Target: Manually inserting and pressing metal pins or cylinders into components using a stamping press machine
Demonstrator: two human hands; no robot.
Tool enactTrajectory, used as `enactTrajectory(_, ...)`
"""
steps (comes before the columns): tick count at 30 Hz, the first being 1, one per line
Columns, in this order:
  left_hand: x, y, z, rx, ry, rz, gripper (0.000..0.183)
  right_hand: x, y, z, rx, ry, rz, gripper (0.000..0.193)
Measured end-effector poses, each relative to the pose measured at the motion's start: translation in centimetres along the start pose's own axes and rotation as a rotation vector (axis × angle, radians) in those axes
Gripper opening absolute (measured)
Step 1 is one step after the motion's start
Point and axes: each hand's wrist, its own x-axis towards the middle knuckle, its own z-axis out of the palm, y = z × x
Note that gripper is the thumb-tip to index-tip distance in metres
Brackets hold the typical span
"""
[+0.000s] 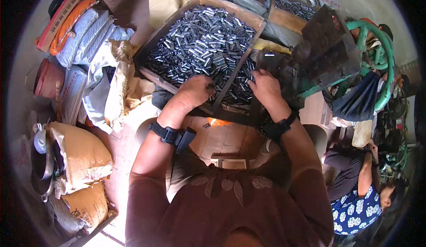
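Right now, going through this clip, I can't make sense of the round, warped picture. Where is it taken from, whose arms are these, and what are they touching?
There is no machine. One wide fisheye camera on a person's head looks down, so edges bend. The two forearms from below are that person's own. The left hand and right hand rest at the near edge of a wooden tray heaped with small metal tubes. Whether either hand grips any is hidden. Filled sacks lie to the left. A second person sits at lower right.
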Motion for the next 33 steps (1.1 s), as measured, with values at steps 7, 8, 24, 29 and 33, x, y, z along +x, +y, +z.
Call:
enactTrajectory(7, 4.0, -0.3, 0.6, 0.032, 0.187, -0.032, 0.029, 2.0, -2.7, 10.6, -0.083, -0.486, 0.082, 0.044)
enactTrajectory(8, 4.1, 0.3, 0.5, 0.131, 0.165, -0.063, 0.028, 2.4, -2.6, 10.9, -0.084, -0.485, 0.095, 0.044)
enactTrajectory(24, 3.6, -1.0, -1.1, 0.159, 0.264, -0.089, 0.028, 2.7, -0.6, 15.7, 0.006, -0.357, 0.061, 0.041)
enactTrajectory(29, 3.4, -2.3, -2.4, 0.153, 0.295, -0.234, 0.027, 2.3, -1.3, 13.6, -0.07, -0.387, 0.24, 0.037)
enactTrajectory(33, 3.7, -3.1, -1.7, 0.165, 0.309, -0.209, 0.023, 1.3, -1.6, 11.2, -0.229, -0.104, 0.016, 0.027)
